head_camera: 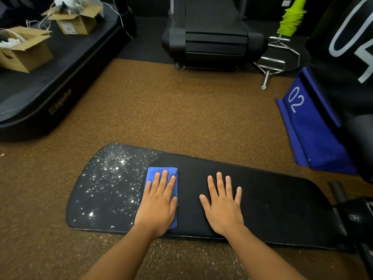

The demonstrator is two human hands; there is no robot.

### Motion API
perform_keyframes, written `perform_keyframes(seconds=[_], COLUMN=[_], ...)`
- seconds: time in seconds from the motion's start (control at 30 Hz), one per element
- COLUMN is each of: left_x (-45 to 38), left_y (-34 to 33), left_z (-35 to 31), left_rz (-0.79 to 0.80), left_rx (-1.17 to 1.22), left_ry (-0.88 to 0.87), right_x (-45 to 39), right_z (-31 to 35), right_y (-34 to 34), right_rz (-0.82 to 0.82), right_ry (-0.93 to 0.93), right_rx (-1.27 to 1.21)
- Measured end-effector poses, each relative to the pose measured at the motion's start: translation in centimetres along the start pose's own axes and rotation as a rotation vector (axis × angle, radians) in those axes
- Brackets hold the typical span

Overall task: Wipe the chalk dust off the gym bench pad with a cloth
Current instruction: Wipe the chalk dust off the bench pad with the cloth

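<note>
A long black bench pad (272, 199) lies across the lower middle of the head view. White chalk dust (109, 184) speckles its left end; the rest looks dark and clean. A folded blue cloth (161, 171) lies on the pad at the edge of the dusty patch. My left hand (159, 203) presses flat on the cloth with straight fingers. My right hand (224, 205) rests flat on the bare pad, to the right of the cloth, fingers spread.
Brown speckled floor (171, 110) surrounds the pad, with chalk specks below its near edge. A black platform (50, 87) with cardboard boxes (24, 49) stands far left. A treadmill (212, 37), a metal bar (268, 71) and a blue "02" pad (310, 126) sit behind and right.
</note>
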State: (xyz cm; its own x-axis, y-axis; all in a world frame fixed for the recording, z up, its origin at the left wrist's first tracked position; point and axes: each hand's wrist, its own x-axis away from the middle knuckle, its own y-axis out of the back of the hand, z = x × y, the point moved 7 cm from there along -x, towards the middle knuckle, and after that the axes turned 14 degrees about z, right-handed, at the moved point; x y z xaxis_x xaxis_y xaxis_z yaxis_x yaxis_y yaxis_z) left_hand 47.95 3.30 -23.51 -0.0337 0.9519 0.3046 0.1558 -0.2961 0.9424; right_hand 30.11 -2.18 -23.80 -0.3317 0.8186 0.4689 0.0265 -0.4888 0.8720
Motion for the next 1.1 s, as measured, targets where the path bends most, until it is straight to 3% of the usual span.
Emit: perform_keyframes(seconds=[0.3,0.47,0.6,0.73,0.93,1.1], left_x=[-0.3,0.1,0.5,1.9,5.3,5.7], left_y=[0.8,4.1,5.1,4.7,4.5,2.8], left_z=[0.0,1.5,5.6,11.0,20.9,24.5], left_rz=[0.033,-0.048,-0.064,-0.071,-0.172,-0.050], left_rx=[0.143,0.239,0.172,0.114,0.210,0.245], left_ry=[-0.013,-0.060,-0.023,0.067,0.367,0.270], right_x=[0.2,1.4,1.8,1.6,0.3,-0.7], right_z=[0.6,5.5,11.1,14.9,17.1,17.2], right_y=[1.2,2.9,3.0,1.6,-0.7,-1.1], right_rz=[0.059,-0.048,-0.081,-0.056,-0.075,-0.167], right_ry=[-0.044,0.070,0.239,0.292,0.171,0.066], right_rx=[-0.033,-0.214,-0.290,-0.311,-0.103,-0.089])
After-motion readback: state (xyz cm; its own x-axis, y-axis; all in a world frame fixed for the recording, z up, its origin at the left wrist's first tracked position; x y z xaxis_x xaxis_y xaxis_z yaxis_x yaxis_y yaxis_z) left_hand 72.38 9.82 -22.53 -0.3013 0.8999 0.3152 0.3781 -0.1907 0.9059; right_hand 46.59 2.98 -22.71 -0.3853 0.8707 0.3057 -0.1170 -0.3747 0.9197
